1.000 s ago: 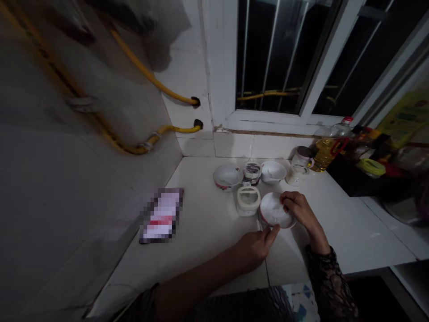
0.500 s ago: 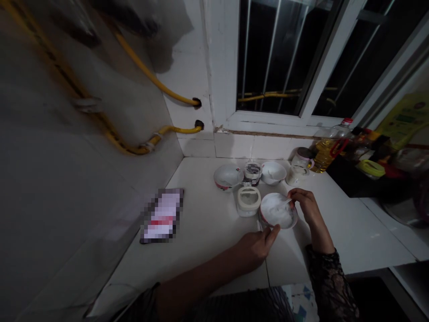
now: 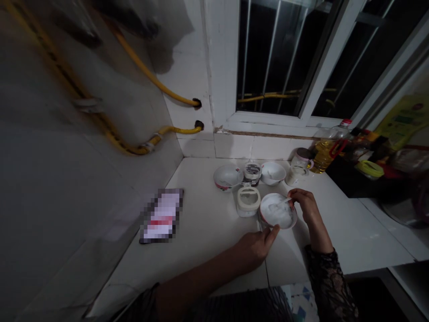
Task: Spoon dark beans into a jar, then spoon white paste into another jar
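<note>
A bowl (image 3: 263, 219) with a red-patterned outside stands on the counter, holding white powder (image 3: 283, 218). My left hand (image 3: 258, 246) grips its near rim, the thumb and a finger at the edge. From the right, my right hand (image 3: 303, 201) is closed on the handle of a pale spoon (image 3: 284, 201), whose tip sits in the powder. Just left of the bowl is a square jar (image 3: 248, 205) with a cream lid. Behind it are a patterned bowl (image 3: 229, 178), a clear jar (image 3: 252, 172) with dark contents and a white bowl (image 3: 273, 173) with a spoon in it.
A phone-like object (image 3: 161, 215), blurred out, lies on the counter at left. A lidded jar (image 3: 299, 166) and an oil bottle (image 3: 323, 152) stand at the back right, beside a dark box (image 3: 348, 176) of condiments. Yellow pipes (image 3: 134, 150) run along the left wall.
The spoon has shifted slightly in the powder, and the powder's surface looks different, with more of the bowl's inner wall showing. Both hands stay in nearly the same place.
</note>
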Action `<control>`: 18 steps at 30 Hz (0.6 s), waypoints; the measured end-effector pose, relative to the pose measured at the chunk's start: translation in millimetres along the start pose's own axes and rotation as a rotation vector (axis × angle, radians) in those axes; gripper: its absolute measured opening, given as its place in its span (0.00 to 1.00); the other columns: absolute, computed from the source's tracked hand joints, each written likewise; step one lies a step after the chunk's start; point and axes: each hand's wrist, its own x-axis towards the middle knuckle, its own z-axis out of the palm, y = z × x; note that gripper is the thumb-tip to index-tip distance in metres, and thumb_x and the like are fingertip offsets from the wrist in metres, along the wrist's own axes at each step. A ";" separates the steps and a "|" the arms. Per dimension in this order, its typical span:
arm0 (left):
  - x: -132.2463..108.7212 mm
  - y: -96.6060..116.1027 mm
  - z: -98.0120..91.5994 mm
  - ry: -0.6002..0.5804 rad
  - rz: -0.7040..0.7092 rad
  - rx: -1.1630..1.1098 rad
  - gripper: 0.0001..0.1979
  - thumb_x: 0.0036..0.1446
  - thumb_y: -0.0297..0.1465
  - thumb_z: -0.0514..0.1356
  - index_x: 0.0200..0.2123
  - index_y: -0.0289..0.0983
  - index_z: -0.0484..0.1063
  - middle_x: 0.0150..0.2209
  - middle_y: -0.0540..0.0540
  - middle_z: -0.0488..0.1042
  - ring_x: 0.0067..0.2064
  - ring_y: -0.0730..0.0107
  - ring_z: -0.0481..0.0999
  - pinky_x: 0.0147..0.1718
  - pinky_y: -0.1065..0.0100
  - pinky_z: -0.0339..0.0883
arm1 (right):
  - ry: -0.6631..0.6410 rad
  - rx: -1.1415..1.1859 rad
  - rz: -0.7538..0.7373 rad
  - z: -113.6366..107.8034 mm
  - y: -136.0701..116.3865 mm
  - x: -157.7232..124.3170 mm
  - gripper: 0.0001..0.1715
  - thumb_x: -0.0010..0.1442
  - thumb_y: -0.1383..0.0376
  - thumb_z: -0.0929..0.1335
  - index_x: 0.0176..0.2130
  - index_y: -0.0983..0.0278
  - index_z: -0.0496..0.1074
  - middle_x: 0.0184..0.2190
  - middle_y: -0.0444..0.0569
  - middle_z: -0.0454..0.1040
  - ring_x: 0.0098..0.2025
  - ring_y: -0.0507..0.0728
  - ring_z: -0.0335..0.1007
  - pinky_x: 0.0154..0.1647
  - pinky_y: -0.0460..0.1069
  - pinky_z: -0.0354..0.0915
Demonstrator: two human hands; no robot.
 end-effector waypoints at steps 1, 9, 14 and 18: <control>0.0 0.1 -0.2 -0.002 -0.003 -0.002 0.35 0.60 0.19 0.46 0.67 0.26 0.33 0.51 0.28 0.71 0.40 0.60 0.79 0.34 0.63 0.75 | 0.006 0.006 -0.003 0.0 -0.3 -0.1 0.07 0.38 0.63 0.65 0.19 0.63 0.71 0.10 0.42 0.65 0.17 0.53 0.58 0.23 0.49 0.55; 1.0 2.3 -5.7 -0.030 -0.029 0.003 0.30 0.61 0.19 0.46 0.66 0.26 0.42 0.50 0.29 0.73 0.40 0.60 0.79 0.36 0.63 0.76 | 0.043 0.084 -0.090 20.2 -4.4 -7.7 0.09 0.46 0.59 0.68 0.27 0.62 0.71 0.17 0.43 0.71 0.24 0.54 0.65 0.30 0.49 0.60; 2.4 3.4 -5.7 0.024 -0.026 0.036 0.27 0.62 0.20 0.47 0.64 0.24 0.48 0.48 0.30 0.74 0.37 0.60 0.80 0.32 0.63 0.76 | 0.008 -0.199 -0.514 40.9 -1.4 -21.2 0.08 0.60 0.60 0.64 0.35 0.60 0.71 0.27 0.47 0.75 0.32 0.57 0.69 0.37 0.52 0.63; 2.0 3.3 -5.4 0.053 -0.007 0.027 0.26 0.62 0.19 0.45 0.63 0.25 0.49 0.43 0.35 0.76 0.34 0.62 0.79 0.31 0.64 0.76 | -0.206 -0.591 -1.048 47.8 -3.1 -27.6 0.13 0.60 0.72 0.60 0.37 0.61 0.72 0.32 0.50 0.77 0.38 0.59 0.69 0.43 0.56 0.62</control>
